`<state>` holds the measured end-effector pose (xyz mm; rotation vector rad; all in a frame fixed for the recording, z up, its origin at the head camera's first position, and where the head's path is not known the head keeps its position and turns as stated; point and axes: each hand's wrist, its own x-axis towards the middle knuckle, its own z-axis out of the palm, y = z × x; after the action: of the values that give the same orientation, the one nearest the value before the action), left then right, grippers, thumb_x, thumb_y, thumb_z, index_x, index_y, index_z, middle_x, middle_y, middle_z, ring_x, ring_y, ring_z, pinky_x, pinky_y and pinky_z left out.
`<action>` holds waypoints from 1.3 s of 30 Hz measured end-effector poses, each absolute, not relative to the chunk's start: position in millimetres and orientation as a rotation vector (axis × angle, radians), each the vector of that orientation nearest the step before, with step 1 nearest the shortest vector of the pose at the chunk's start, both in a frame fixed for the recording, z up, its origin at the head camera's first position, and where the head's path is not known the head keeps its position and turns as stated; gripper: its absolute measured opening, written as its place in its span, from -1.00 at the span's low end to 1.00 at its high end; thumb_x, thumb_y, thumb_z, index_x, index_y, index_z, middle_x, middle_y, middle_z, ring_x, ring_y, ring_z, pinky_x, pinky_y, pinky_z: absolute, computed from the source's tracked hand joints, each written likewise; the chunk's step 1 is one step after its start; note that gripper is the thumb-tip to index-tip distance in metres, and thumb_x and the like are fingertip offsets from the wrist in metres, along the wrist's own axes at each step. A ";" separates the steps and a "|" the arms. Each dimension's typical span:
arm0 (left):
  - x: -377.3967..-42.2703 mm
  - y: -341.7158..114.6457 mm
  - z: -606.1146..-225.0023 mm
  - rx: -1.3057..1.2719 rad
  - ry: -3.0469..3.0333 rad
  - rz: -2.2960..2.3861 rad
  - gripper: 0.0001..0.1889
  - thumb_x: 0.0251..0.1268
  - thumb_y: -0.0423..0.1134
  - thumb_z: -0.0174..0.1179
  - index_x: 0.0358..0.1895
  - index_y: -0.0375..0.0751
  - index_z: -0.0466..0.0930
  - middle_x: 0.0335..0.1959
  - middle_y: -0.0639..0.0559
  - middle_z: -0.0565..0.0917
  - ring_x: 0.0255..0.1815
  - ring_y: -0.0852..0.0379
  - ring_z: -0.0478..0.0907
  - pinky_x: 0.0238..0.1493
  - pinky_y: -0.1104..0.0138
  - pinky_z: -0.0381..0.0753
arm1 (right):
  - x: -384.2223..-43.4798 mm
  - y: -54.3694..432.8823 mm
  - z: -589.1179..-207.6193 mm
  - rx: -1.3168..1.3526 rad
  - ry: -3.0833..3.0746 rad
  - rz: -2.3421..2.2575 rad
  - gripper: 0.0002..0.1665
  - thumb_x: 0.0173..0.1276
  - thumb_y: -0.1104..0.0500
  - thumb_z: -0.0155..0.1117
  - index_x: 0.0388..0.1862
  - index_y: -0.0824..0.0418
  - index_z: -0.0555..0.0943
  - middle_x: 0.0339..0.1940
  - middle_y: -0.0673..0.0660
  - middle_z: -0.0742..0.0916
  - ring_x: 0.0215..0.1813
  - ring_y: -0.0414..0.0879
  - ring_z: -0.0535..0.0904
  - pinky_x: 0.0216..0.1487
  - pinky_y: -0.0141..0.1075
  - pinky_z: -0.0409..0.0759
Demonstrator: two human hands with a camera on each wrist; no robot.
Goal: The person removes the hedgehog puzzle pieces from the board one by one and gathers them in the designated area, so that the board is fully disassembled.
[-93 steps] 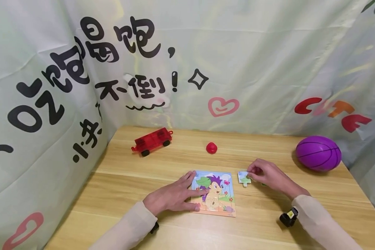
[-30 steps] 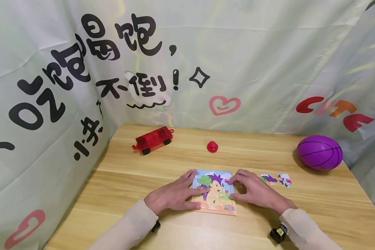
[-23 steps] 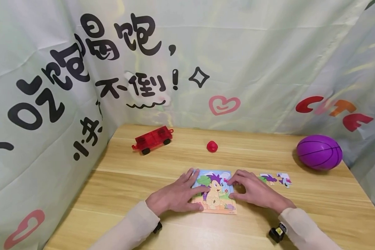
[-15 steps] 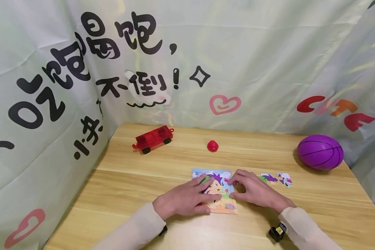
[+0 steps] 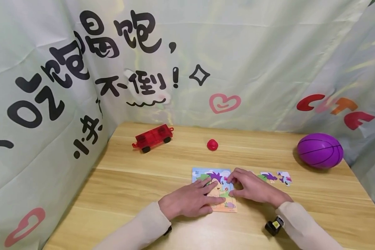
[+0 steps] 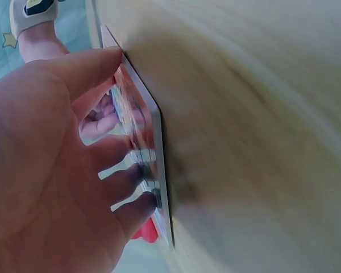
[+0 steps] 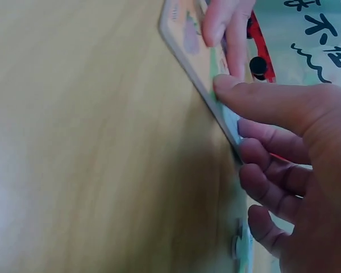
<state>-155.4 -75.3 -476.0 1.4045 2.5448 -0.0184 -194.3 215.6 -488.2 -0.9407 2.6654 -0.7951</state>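
Note:
A square picture puzzle (image 5: 212,171) with a purple-haired hedgehog lies flat on the table. My left hand (image 5: 192,199) rests on its left and middle, fingers spread and covering part of the picture. In the left wrist view, its thumb and fingertips touch the puzzle board (image 6: 158,133) near its edges. My right hand (image 5: 253,185) touches the right edge with thumb and index finger apart, the other fingers loosely curled. The right wrist view shows that thumb (image 7: 261,102) on the board. Right of it lie loose puzzle pieces (image 5: 270,177), partly hidden behind my right hand.
A red toy wagon (image 5: 153,137) stands at the back left of the wooden table (image 5: 128,201). A small red hat-shaped object (image 5: 212,145) sits behind the puzzle. At the back right is a purple ball (image 5: 320,151). Printed curtains (image 5: 253,62) hang along the table's back and left.
My right hand has left a loose piece and come to the puzzle's right edge, where it stays. The left hand has slid rightward over the picture, uncovering the upper left corner.

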 end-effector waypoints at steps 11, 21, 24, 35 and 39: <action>-154.6 -74.7 -475.8 1.381 2.543 -0.009 -0.46 0.82 0.11 -0.07 0.72 0.50 0.21 0.83 -0.13 0.08 0.85 -0.12 0.02 0.78 0.08 0.20 | -194.5 213.9 -489.0 -0.898 2.656 -0.825 -0.62 0.41 -0.04 0.61 0.03 0.07 0.65 -0.07 -0.09 0.66 -0.06 -0.24 0.53 0.00 -0.30 0.65; -155.3 -72.6 -474.3 1.321 2.526 0.015 -0.46 0.79 0.12 -0.02 0.70 0.54 0.23 0.83 -0.10 0.07 0.86 -0.06 -0.01 0.76 0.05 0.25 | -187.5 215.1 -495.5 -0.885 2.675 -0.977 -0.70 0.42 0.09 0.60 -0.02 0.01 0.63 -0.17 -0.13 0.68 -0.17 -0.25 0.55 -0.13 -0.36 0.61; -155.3 -72.7 -474.1 1.325 2.529 0.008 -0.46 0.80 0.12 -0.04 0.71 0.54 0.21 0.83 -0.11 0.06 0.86 -0.07 -0.01 0.77 0.05 0.23 | -186.0 215.7 -496.4 -0.881 2.648 -1.064 -0.80 0.50 0.17 0.52 -0.04 0.02 0.64 -0.24 -0.15 0.69 -0.22 -0.29 0.56 -0.19 -0.38 0.62; -154.7 -71.7 -474.7 1.327 2.538 -0.005 -0.44 0.81 0.13 -0.07 0.73 0.55 0.15 0.84 -0.12 0.04 0.86 -0.07 -0.05 0.79 0.08 0.16 | -181.5 224.5 -494.9 -0.782 2.622 -1.303 -0.91 0.61 0.20 0.39 -0.03 0.01 0.66 -0.25 -0.11 0.70 -0.24 -0.24 0.56 -0.23 -0.36 0.60; -154.5 -71.7 -474.7 1.318 2.536 0.010 -0.44 0.81 0.12 -0.06 0.73 0.55 0.16 0.84 -0.11 0.03 0.86 -0.07 -0.05 0.79 0.08 0.16 | -176.8 237.6 -491.3 -0.743 2.611 -1.341 -0.93 0.63 0.19 0.36 -0.04 0.01 0.64 -0.25 -0.08 0.68 -0.24 -0.21 0.56 -0.24 -0.35 0.58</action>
<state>-154.5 -71.7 -474.7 1.3183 2.5358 0.0097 -176.8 237.6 -491.3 -0.7426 2.6110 -1.3408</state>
